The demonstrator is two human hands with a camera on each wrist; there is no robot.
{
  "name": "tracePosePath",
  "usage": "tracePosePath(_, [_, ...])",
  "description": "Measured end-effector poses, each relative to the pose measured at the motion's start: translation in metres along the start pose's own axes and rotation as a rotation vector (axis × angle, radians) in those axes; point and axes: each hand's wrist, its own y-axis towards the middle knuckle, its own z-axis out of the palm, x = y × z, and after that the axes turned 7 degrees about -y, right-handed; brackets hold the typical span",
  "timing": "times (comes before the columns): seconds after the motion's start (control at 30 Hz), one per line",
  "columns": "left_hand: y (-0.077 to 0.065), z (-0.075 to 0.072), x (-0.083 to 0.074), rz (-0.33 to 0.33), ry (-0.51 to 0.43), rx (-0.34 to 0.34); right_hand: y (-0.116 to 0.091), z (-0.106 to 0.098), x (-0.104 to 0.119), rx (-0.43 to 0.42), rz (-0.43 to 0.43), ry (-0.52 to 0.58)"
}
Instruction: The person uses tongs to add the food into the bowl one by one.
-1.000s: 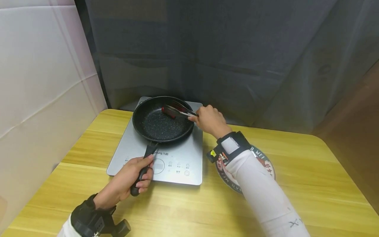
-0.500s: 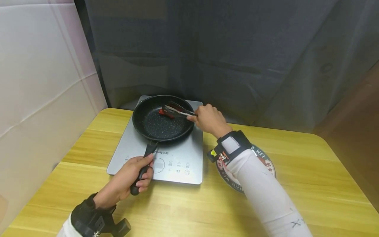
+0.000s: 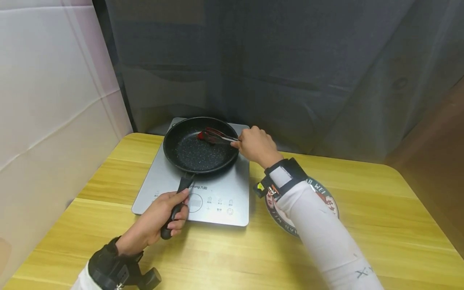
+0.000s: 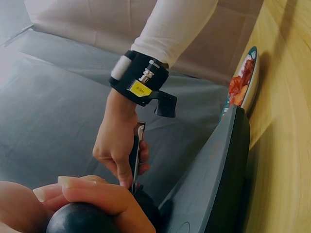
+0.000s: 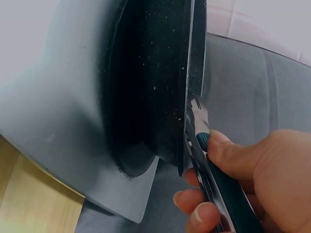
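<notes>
A black speckled frying pan [image 3: 197, 151] sits on a silver induction cooker [image 3: 217, 193]. My left hand [image 3: 159, 219] grips the pan's black handle [image 3: 177, 207] at the cooker's front edge; its round handle end [image 4: 80, 218] shows under the fingers [image 4: 97, 194]. My right hand [image 3: 255, 145] holds metal tongs [image 3: 221, 137] that reach into the pan's far right side. The tongs' tips pinch a small red piece of food [image 3: 203, 135] just above the pan's floor. In the right wrist view the tongs [image 5: 206, 165] cross the pan's rim [image 5: 192, 73].
A round patterned plate [image 3: 322, 201] lies on the yellow wooden table [image 3: 380, 225] right of the cooker, partly under my right forearm. A dark curtain hangs behind the table and a white panel stands at the left.
The tongs and the red piece have shifted slightly toward the pan's far rim and lifted a little. The left hand keeps its hold on the handle.
</notes>
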Motion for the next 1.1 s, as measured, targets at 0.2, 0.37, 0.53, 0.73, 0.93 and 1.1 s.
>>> tracePosePath(0.2, [0.0, 0.0, 0.001, -0.002, -0.004, -0.005, 0.0, 0.0, -0.003, 0.0, 0.028, -0.001])
tracePosePath(0.37, [0.0, 0.0, 0.001, -0.006, -0.002, -0.006, -0.001, 0.0, -0.005, 0.03, 0.038, 0.013])
tracePosePath(0.53, [0.0, 0.0, 0.002, -0.007, -0.005, -0.006, -0.004, -0.005, -0.008, 0.025, 0.029, 0.011])
tracePosePath(0.73, [0.0, 0.0, 0.002, -0.003, -0.003, -0.003, -0.015, -0.014, -0.018, -0.035, 0.007, 0.061])
tracePosePath(0.93, [0.0, 0.0, 0.002, 0.001, 0.007, -0.001, -0.037, -0.021, -0.036, -0.085, 0.027, 0.171])
tracePosePath(1.1, [0.0, -0.002, 0.001, 0.005, 0.005, 0.004, -0.062, -0.021, -0.052, -0.104, 0.052, 0.201])
